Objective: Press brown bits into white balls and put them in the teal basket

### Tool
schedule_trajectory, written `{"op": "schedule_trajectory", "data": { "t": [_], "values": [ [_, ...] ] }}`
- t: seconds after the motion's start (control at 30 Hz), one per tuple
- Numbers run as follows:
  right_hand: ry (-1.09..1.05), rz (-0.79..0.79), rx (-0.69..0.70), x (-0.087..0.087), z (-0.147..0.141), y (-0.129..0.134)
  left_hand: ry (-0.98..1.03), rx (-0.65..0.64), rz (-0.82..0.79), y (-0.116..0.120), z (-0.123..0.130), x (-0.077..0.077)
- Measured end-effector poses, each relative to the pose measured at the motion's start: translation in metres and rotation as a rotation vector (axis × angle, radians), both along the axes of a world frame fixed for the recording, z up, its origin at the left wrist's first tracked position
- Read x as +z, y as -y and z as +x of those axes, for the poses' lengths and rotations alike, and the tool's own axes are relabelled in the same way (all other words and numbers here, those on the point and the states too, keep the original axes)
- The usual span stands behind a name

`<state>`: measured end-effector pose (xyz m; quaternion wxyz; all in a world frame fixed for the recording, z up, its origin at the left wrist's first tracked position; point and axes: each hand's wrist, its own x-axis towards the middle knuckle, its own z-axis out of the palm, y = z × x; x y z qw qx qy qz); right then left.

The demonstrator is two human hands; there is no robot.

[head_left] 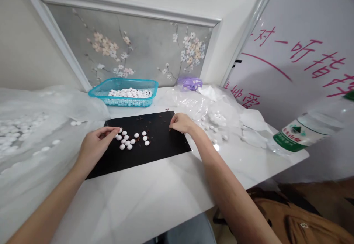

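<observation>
The black mat (163,146) lies on the white surface (138,192). The left hand (95,145) is over the mat's left side, its fingers (113,130) closed to a narrow pinch on a white ball (120,130). Just beside it, a loose group of balls (127,143) sits on the mat's left half and near its middle, with brown bits (137,139) scattered among them and toward the mat's far edge. The right hand (181,123) is at the mat's right edge, its fingers drawn nearly together; whether they grip a brown bit, I cannot tell.

Beyond the mat stands a blue basket (124,104) holding many more balls. Left of the mat, a clear bag (69,105) spreads out with balls in it. To the mat's right are crumpled plastic (190,103) and further balls, and farther right a bottle (293,137). A purple packet (190,83) lies beyond the mat's far right corner, before a framed picture (149,44).
</observation>
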<state>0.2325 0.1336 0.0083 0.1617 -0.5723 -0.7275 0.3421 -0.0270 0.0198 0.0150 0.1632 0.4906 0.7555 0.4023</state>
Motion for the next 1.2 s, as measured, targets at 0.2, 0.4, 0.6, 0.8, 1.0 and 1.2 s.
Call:
{"op": "schedule_trajectory", "data": {
  "t": [0.2,0.4,0.6,0.8,1.0,1.2],
  "values": [
    [-0.001,-0.090,0.069,0.008,-0.001,0.006,0.039,-0.057,-0.051,-0.003,0.001,-0.007],
    [-0.090,-0.113,0.141,0.012,0.000,0.012,-0.206,-0.172,0.012,-0.004,-0.001,-0.015],
    [-0.200,0.007,0.161,0.004,-0.002,0.013,-0.337,-0.226,0.037,0.002,0.005,-0.012],
    [-0.227,0.216,0.191,-0.001,-0.009,0.015,-0.417,-0.167,-0.034,0.008,0.008,-0.006],
    [-0.241,0.342,0.187,-0.006,-0.016,0.018,-0.551,-0.181,-0.079,0.010,0.013,-0.008],
    [-0.226,0.380,0.193,-0.009,-0.022,0.022,-0.752,-0.155,-0.002,0.010,0.002,0.007]
  ]
}}
